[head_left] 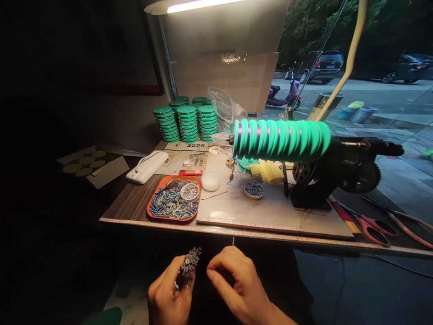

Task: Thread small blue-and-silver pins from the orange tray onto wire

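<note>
Below the table's front edge, my left hand [171, 293] is closed around a bunch of small dark metallic pieces [191, 262] that sticks up past its thumb and fingers. To its right, my right hand [238, 282] has its thumb and index fingertips brought together; anything between them is too small to make out. A short thin bluish piece [233, 241] shows just above its knuckles. On the table above my left hand lies an orange tray [149, 212] of blue striped and silver pieces, with a white dish [190, 192] of small silver bits in it.
A black geared winder [311, 194] carries a row of green discs [280, 141]. Green spool stacks [186, 124] stand behind. A dish of dark beads [253, 190], a white round lid [210, 182], a white case [148, 167] and red-handled scissors [374, 230] lie on the table.
</note>
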`<state>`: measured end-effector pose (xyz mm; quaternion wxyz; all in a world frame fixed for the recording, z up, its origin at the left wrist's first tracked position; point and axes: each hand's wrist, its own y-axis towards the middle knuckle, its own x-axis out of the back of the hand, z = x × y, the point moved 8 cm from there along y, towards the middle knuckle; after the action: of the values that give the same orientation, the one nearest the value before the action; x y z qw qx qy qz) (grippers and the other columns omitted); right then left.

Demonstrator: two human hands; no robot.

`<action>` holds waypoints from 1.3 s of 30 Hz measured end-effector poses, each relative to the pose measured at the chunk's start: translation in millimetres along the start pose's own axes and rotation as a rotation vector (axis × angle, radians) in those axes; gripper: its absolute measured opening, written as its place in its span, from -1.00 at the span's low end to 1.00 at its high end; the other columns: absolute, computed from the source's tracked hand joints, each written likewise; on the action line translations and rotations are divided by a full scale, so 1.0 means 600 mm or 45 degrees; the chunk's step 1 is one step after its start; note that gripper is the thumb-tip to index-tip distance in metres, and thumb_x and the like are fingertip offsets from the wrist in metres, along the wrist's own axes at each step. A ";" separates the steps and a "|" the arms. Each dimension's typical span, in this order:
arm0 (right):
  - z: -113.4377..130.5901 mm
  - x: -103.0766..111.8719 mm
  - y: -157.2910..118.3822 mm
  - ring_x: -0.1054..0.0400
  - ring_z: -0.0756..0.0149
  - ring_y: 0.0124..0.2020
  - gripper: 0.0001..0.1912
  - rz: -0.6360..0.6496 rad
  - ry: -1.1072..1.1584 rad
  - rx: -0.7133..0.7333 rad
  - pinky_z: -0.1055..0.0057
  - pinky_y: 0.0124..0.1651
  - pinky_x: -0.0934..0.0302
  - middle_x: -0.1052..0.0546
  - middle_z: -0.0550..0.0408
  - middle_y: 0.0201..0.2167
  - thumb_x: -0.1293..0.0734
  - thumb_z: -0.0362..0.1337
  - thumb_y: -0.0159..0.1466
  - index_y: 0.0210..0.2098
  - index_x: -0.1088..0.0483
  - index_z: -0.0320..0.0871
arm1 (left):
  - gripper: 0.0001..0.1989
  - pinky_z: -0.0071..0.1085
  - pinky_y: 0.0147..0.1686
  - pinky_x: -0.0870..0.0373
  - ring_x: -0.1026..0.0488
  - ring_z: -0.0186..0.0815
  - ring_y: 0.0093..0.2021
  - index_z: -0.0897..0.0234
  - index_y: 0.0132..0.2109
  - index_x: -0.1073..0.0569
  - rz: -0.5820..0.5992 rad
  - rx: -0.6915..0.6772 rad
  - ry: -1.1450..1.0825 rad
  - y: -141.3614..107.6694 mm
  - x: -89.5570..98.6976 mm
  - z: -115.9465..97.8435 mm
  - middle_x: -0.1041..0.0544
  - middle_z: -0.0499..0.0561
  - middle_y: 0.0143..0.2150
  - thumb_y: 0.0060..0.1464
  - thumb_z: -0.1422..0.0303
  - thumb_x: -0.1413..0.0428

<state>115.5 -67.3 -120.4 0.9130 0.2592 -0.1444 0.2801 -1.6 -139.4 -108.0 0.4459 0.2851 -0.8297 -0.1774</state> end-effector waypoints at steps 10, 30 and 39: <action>-0.029 -0.002 0.000 -0.22 0.59 -0.48 -0.78 0.065 0.266 -0.401 0.67 -0.36 -0.05 -0.40 0.16 -0.58 -0.25 -0.25 0.15 -0.52 -0.40 -0.25 | -0.94 -0.68 -0.54 -0.32 -0.40 -0.50 -0.62 0.28 -0.29 -0.41 0.013 -0.057 0.054 -0.003 0.002 -0.005 -0.45 -0.15 -0.56 0.08 0.49 -0.06; -0.051 -0.005 -0.001 -0.15 0.59 -0.48 -0.69 0.077 0.490 -0.738 0.67 -0.38 -0.02 -0.35 0.16 -0.58 -0.25 -0.12 0.09 -0.55 -0.37 -0.29 | -0.88 -0.66 -0.43 -0.37 -0.49 -0.45 -0.49 0.30 -0.22 -0.42 0.054 -0.111 0.020 -0.006 0.001 -0.010 -0.56 -0.01 -0.40 0.10 0.53 -0.02; -0.049 -0.006 -0.004 -0.15 0.60 -0.49 -0.72 0.095 0.360 -0.691 0.67 -0.38 -0.01 -0.34 0.17 -0.60 -0.24 -0.17 0.12 -0.55 -0.37 -0.28 | -0.86 -0.63 -0.38 -0.39 -0.52 -0.41 -0.44 0.31 -0.21 -0.42 0.021 -0.154 0.064 -0.005 0.001 -0.012 -0.57 0.01 -0.40 0.09 0.54 -0.02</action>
<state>117.5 -54.6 -146.9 0.9490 -0.0410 -0.0950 0.2979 5.0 -142.4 -105.5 0.4845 0.2550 -0.8084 -0.2162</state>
